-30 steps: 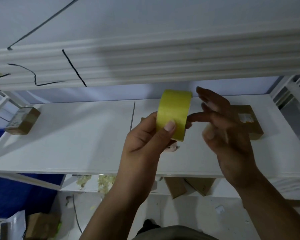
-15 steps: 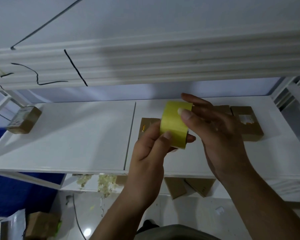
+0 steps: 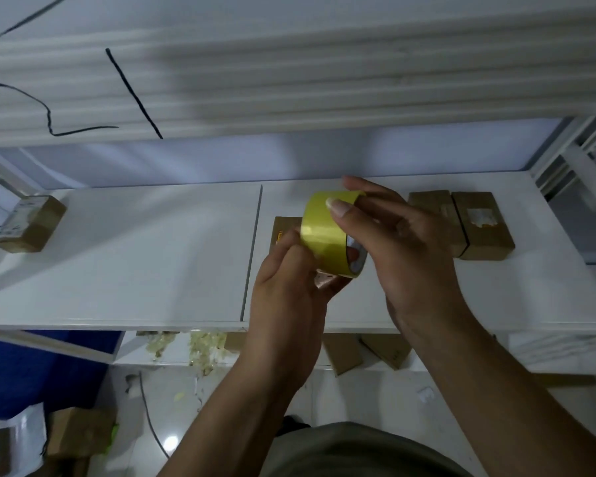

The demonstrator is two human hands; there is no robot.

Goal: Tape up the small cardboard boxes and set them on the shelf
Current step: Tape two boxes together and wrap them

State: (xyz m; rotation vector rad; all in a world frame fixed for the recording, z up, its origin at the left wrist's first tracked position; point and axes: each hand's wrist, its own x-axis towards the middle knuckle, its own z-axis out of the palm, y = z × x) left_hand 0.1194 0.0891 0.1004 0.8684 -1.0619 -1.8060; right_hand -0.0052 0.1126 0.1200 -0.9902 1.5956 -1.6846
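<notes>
1. Head view: the left hand [image 3: 286,280] grips the yellow tape roll [image 3: 326,234] from below, fingers curled at its lower edge. The right hand [image 3: 401,246] clasps it from above, one fingertip pressed on the outer face.
2. The roll is held above the white shelf [image 3: 135,266] and partly hides one cardboard box [image 3: 284,224].
3. At right, two boxes [image 3: 480,232] lie touching; a far-left box [image 3: 31,223] stands well apart.

no text can be read anywhere. a white printed label [image 3: 16,218] is seen on the far-left box [image 3: 38,232], but its lines are too blurred to be made out. a torn white label [image 3: 479,216] is carried by the rightmost box [image 3: 486,239]. a small orange mark [image 3: 278,235], unreadable, is shown on the middle box [image 3: 288,223] behind the tape roll [image 3: 324,232].
</notes>
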